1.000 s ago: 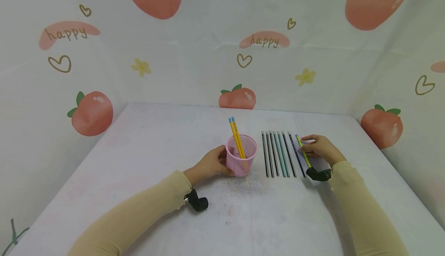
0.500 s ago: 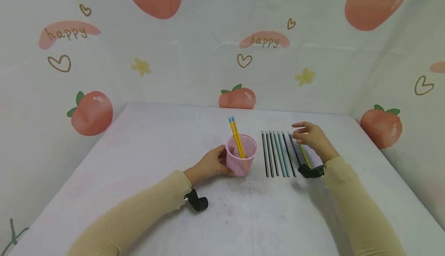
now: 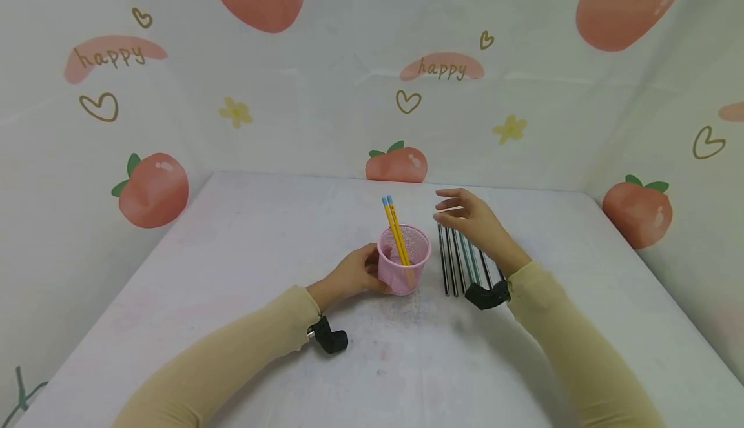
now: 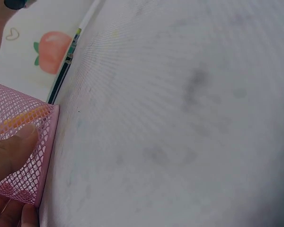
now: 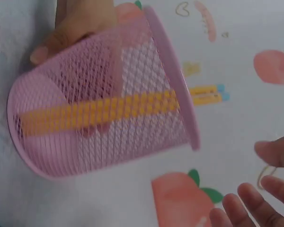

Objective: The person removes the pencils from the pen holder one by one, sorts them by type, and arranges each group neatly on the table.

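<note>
Left hand (image 3: 351, 274) grips the pink mesh cup (image 3: 403, 259) near the tabletop (image 3: 261, 234) centre; two yellow pencils (image 3: 396, 231) stand inside. Right hand (image 3: 473, 221), fingers spread and empty, hovers over the pencil row (image 3: 456, 266) lying beside the cup, not yet loaded.

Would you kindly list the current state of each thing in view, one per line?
Pink mesh pencil cup: upright on the table, steadied.
Two yellow pencils with blue ends: standing slanted inside the cup.
Row of dark and teal pencils: lying flat on the table, side by side.
Left hand: grips the cup's side.
Right hand: open, empty, above the row.
White table: bears everything.
</note>
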`<state>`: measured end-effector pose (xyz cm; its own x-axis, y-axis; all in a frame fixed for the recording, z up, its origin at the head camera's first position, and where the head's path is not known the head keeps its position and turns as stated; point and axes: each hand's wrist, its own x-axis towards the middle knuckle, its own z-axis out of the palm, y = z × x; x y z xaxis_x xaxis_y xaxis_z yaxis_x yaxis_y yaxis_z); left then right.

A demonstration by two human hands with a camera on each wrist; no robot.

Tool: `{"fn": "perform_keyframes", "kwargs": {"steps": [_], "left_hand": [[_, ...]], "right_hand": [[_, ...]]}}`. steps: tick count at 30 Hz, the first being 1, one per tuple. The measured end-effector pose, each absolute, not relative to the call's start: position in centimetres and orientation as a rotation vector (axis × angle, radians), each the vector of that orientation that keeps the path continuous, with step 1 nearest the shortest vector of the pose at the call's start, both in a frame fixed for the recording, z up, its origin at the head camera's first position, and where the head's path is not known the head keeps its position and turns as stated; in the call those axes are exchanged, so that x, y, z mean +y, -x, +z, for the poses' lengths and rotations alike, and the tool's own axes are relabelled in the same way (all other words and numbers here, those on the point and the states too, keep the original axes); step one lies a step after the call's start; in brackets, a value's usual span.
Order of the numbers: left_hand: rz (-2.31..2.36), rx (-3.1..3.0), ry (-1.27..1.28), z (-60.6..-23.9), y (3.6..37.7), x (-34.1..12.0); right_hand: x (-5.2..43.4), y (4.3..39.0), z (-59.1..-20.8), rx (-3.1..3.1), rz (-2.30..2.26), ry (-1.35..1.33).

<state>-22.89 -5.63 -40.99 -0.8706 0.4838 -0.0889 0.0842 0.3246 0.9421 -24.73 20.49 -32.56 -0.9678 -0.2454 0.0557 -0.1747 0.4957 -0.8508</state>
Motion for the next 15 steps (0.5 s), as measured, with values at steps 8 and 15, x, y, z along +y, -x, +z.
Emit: {"fn": "perform_keyframes", "kwargs": {"steps": [8, 15], "left_hand": [[1.567, 2.24, -0.513, -41.1, 23.0, -5.6], [1.579, 2.224, -0.528, -41.2, 23.1, -5.6]], "right_hand": [[17.7, 24.8, -33.1, 2.599, -1.609, 0.519], [16.6, 24.9, -34.2, 2.503, -1.726, 0.567]]}}
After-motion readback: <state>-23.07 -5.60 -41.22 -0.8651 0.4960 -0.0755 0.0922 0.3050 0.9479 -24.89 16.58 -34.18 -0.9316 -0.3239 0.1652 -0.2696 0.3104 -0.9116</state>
